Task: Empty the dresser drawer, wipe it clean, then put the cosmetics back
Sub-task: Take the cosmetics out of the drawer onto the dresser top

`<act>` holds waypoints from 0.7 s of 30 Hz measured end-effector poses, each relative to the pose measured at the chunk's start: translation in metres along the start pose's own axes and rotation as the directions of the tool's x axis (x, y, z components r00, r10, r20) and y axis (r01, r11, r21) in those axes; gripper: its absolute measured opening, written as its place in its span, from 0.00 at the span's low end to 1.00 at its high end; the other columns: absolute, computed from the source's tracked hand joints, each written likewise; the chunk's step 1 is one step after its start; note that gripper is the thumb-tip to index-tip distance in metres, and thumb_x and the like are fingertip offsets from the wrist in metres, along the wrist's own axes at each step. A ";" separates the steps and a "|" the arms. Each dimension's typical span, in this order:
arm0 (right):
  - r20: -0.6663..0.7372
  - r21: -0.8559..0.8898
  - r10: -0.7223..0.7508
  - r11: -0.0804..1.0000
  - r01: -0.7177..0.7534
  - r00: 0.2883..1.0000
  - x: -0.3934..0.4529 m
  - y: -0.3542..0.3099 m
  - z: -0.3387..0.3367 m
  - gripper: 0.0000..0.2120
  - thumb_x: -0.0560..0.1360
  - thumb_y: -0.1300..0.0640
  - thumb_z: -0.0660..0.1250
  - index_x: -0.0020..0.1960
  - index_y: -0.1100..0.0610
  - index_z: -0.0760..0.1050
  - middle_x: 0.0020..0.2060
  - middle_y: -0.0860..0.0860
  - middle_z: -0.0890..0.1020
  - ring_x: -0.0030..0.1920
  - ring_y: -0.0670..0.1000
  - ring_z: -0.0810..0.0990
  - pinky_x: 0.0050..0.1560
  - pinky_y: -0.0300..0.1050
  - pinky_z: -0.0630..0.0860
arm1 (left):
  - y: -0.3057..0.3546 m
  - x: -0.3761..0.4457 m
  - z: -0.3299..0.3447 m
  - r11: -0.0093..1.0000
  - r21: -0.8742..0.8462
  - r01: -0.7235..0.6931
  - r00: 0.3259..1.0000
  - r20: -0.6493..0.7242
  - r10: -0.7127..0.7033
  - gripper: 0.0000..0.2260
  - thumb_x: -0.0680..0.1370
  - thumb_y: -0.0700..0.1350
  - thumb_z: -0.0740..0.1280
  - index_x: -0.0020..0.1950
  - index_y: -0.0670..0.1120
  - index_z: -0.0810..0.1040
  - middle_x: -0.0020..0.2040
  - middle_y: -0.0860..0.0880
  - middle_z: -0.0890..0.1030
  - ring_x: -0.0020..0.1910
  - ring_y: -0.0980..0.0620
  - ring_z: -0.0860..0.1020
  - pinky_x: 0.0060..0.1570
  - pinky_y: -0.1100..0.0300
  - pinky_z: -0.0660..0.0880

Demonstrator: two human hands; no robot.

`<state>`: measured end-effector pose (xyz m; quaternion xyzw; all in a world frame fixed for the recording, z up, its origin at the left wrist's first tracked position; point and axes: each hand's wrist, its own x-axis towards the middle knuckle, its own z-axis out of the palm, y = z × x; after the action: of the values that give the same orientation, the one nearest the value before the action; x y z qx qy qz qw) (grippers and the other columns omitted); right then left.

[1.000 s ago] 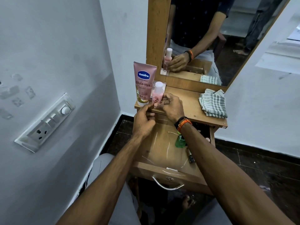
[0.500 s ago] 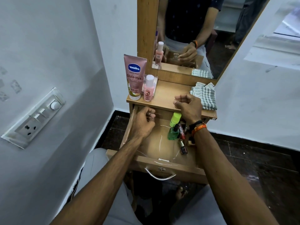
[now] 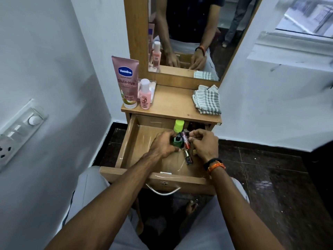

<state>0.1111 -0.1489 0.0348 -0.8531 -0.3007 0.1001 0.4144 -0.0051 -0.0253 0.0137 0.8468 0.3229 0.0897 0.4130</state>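
— Left hand [image 3: 164, 144]?
— Inside the open drawer [image 3: 133, 141], near its back right part, fingers curled around the small green bottle [image 3: 177, 141] with the dark cap.

— Right hand [image 3: 204, 143]?
— Also in the drawer, just right of the left one, fingers curled narrow, fingertips pinching the top of the red tube [image 3: 186, 140]. Black and orange bands on that wrist.

— Anything else in the drawer?
— Lime-green capped bottle [image 3: 178, 125] at the back edge, just behind the hands. Small dark bottle [image 3: 187, 157] lying on its side close to the right wall, just in front of the red tube. More dark items under the dresser top at the back right corner, too shadowed to tell apart.

— On the dresser top [image 3: 173, 107]?
— Pink Vaseline tube [image 3: 126, 82] standing cap-down at the left edge, small pink bottle [image 3: 145, 94] upright just beside it, a clear pack [image 3: 152, 89] behind both. Folded striped cloth [image 3: 207, 100] at the right edge, against the mirror frame.

— Surroundings?
— Mirror [image 3: 198, 33] above, reflecting both arms. Switch plate [image 3: 19, 125] on the left wall. Dark tiled floor [image 3: 270, 177] to the right.
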 end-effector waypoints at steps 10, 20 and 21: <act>-0.036 -0.056 -0.032 0.998 0.030 0.999 0.007 -0.011 0.013 0.06 0.72 0.59 0.73 0.47 0.51 0.83 0.41 0.44 0.84 0.44 0.42 0.81 0.51 0.39 0.79 | 0.001 0.000 -0.004 1.000 0.001 0.014 0.996 -0.086 -0.014 0.20 0.71 0.46 0.77 0.61 0.48 0.80 0.57 0.48 0.84 0.56 0.50 0.81 0.58 0.52 0.79; -0.142 0.008 0.216 0.976 -0.217 0.966 0.021 -0.037 0.047 0.13 0.69 0.48 0.76 0.44 0.57 0.81 0.38 0.52 0.83 0.41 0.51 0.79 0.41 0.40 0.69 | -0.008 -0.005 -0.021 0.999 0.009 0.038 0.980 -0.198 -0.035 0.15 0.70 0.46 0.77 0.55 0.48 0.80 0.52 0.49 0.84 0.52 0.51 0.80 0.52 0.56 0.79; -0.160 0.014 0.229 0.973 -0.229 0.960 0.021 -0.037 0.050 0.15 0.68 0.47 0.77 0.44 0.58 0.81 0.38 0.52 0.83 0.41 0.52 0.79 0.40 0.40 0.68 | -0.009 -0.005 -0.022 0.999 0.008 0.032 0.980 -0.195 -0.029 0.15 0.70 0.45 0.77 0.55 0.47 0.80 0.52 0.49 0.84 0.52 0.51 0.80 0.52 0.56 0.78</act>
<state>0.0907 -0.0863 0.0332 -0.8883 -0.1659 0.0777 0.4210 -0.0227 -0.0101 0.0216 0.8312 0.3751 0.1639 0.3763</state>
